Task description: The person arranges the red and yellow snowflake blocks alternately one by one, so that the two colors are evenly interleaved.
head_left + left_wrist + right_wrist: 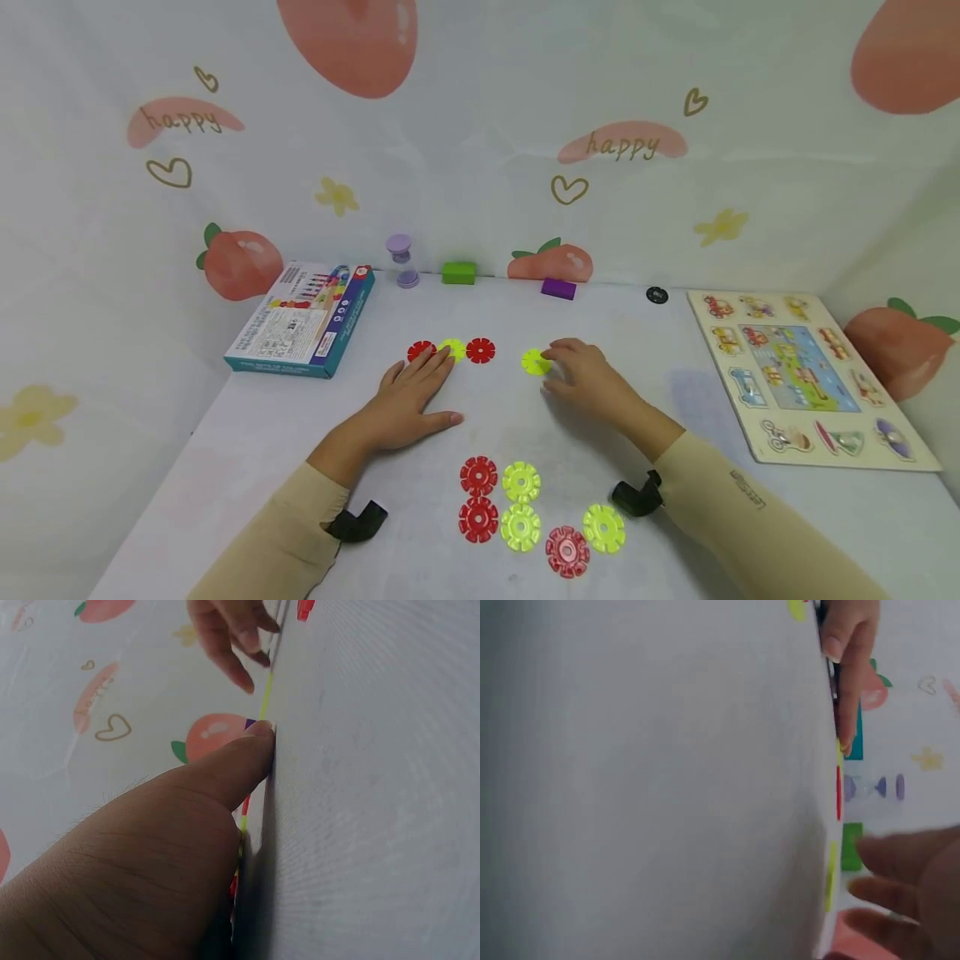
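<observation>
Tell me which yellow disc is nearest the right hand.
The yellow disc at the far row's right end, beside the right hand. Another lies by the left hand; three yellow discs lie nearer the head camera.

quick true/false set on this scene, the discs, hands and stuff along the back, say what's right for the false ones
1. In the head view, the left hand partly covers a yellow disc in the far row. True.
2. The right hand is on the puzzle board. False: the right hand is at the lone yellow disc.
3. The hourglass stands between the box and the green block. True.
4. The purple block lies left of the green block. False: the purple block lies to its right.
5. The six nearest discs are three red, three yellow. True.
</observation>
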{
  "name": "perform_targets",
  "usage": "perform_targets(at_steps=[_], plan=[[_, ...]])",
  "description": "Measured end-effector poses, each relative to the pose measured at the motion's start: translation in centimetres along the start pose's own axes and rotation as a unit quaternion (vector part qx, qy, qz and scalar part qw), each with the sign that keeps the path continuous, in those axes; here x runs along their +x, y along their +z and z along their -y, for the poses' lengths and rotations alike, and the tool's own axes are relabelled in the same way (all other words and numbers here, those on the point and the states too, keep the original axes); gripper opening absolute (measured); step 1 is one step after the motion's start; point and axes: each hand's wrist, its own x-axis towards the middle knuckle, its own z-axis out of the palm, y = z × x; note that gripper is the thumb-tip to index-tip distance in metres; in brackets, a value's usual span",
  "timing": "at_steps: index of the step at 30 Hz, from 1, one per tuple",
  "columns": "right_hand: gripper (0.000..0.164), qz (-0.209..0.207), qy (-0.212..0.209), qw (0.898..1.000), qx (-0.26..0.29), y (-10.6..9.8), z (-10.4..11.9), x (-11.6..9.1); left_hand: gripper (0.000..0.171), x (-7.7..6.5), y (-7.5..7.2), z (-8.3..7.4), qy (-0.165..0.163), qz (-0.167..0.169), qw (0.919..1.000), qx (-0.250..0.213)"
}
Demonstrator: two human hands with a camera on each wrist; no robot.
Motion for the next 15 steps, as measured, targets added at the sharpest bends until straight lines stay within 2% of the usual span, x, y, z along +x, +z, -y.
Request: perform_targets(at_steps=[2,4,7,15], plan=[[0.058,0.034,-0.041,0.995,-0.079,0.0,0.3,-0.6,0.095,-0.1,0.0,0.0,-0.001,-0.002,1.0000,0.001],[0.067,0.066,-0.057,0.989,-0.118,0.0,0.6,-1.0,0.095,-0.1,-0.1,0.1,-0.001,-0.004,1.0000,0.001],[0.075,0.081,-0.051,0.987,-0.132,0.2,0.9,-1.0,0.094,-0.1,-0.1,0.1,0.001,-0.005,1.0000,-0.001],[0.085,0.075,-0.047,0.988,-0.125,1.0,1.6,1.2,0.094,0.1,-0.1,-0.1,0.002,0.001,1.0000,-0.002]])
